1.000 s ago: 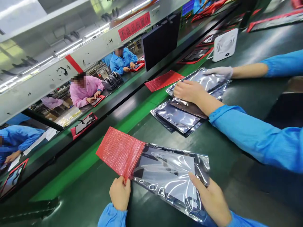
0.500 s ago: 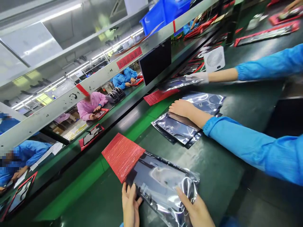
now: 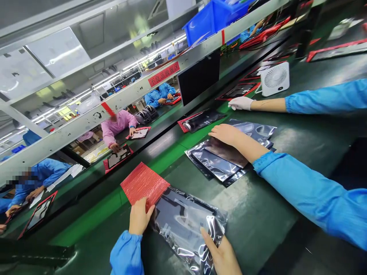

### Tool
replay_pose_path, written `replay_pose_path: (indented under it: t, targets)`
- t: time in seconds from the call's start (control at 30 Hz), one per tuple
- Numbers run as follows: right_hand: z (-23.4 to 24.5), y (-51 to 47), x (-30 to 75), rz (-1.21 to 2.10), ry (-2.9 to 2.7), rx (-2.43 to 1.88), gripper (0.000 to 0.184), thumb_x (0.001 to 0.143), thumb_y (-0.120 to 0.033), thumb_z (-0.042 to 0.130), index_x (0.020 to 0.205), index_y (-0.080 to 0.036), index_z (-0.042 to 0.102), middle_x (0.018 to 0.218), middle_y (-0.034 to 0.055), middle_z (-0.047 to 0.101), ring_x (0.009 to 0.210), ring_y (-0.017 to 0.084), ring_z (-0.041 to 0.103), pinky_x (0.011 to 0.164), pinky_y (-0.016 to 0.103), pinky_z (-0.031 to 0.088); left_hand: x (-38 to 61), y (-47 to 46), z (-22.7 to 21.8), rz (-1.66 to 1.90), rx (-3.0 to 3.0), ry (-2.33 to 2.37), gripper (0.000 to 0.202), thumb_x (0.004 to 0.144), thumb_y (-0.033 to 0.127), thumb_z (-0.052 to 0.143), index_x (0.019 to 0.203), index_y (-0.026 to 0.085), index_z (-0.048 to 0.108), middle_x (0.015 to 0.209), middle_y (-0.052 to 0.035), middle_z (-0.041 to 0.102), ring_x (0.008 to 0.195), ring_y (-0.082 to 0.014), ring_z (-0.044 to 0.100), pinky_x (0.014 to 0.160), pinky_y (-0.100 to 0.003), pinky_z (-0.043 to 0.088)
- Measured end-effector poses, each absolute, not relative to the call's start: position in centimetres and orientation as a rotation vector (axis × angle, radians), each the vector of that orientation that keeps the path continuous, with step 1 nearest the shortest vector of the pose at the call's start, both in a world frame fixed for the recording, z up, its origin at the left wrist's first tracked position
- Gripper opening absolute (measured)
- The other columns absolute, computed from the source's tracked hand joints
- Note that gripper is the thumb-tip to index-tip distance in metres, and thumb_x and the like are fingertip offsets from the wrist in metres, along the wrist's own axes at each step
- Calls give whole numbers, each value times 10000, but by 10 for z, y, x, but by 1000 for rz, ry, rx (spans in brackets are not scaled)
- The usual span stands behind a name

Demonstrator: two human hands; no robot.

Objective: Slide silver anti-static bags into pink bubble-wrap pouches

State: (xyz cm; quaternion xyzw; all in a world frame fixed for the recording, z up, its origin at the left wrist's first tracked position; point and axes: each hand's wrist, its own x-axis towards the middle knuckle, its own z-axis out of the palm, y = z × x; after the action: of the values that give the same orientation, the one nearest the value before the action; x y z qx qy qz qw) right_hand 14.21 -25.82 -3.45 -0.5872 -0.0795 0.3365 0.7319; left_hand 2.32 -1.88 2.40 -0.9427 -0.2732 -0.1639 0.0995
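Since half a second ago, the left hand (image 3: 139,218) has moved up from the near edge of the silver bag (image 3: 187,223) onto the seam where the red bubble-wrap pouch (image 3: 144,184) enters it, and a blue sleeve now shows behind the wrist. That hand lies flat with its fingers spread over the red pouch's near end, pressing rather than pinching. The right hand (image 3: 220,254) rests open on the crinkled near right corner of the bag, fingers extended along the foil. More of the bag is bunched than before, and less of the red pouch sticks out.

The pouch and bag lie on the dark green table (image 3: 266,214) in the near centre. Their shared long axis runs diagonally, from far left to near right, with the pouch's free end pointing far left and the bag's mouth facing the same way.

To the far right, a co-worker's bare hand (image 3: 225,133) rests on a stack of silver bags (image 3: 226,156), and the gloved hand (image 3: 241,103) has let go of the bag it held earlier. A white fan (image 3: 274,78) stands beyond. A red sign (image 3: 164,74) on the rail carries Chinese writing too small to read.
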Motion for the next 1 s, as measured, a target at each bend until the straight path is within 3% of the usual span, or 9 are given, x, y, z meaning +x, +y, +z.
replay_pose_path:
  t: [0.03,0.13,0.3,0.53,0.63,0.73,1.0]
  targets:
    - [-35,-259,144,740,-193,-1304,739,595,-673,681,1089,-125,634,1177,165,612,1216,365,462,1085,460,339,29,-18,25,-411,-2796,-742,77,859,208,560,897,176,618,833,-43,661,777,-204,627,661,-298,486]
    - [-35,-270,149,760,-254,-1342,767,655,-692,621,1156,-112,593,1184,179,603,1185,349,488,1072,458,350,40,-22,24,-425,-2777,-665,196,883,133,469,775,180,625,757,-34,634,717,-189,608,619,-278,462]
    - [-21,-291,162,809,-339,-1360,642,733,-641,588,1137,-144,616,1190,137,614,1171,310,510,1049,407,387,37,-42,21,-560,-2765,-596,226,929,164,396,871,167,615,780,-42,614,728,-192,584,636,-288,461]
    - [-32,-283,163,807,-261,-1377,744,680,-685,611,1159,-117,590,1174,155,628,1134,318,553,1006,395,439,23,-71,22,-662,-2895,-437,269,979,242,335,846,191,562,763,-27,610,694,-167,566,634,-265,468]
    - [-48,-283,158,811,-284,-1405,744,742,-690,563,1177,-86,550,1192,171,617,1137,285,567,966,326,474,7,-79,21,-758,-2861,-608,239,968,327,376,899,179,551,768,-38,607,693,-173,578,621,-270,474]
    - [-55,-283,158,783,-238,-1417,726,773,-684,540,1185,-85,538,1208,151,615,1169,266,550,974,278,465,-12,-84,15,-778,-2754,-804,263,952,333,379,790,198,536,698,-19,579,630,-170,559,577,-273,450]
    - [-61,-279,153,803,-197,-1447,679,777,-643,574,1201,-115,538,1228,137,605,1237,303,489,1036,347,428,-9,-95,-8,-955,-2741,-1273,228,879,253,412,691,211,534,602,3,559,539,-142,545,533,-243,408]
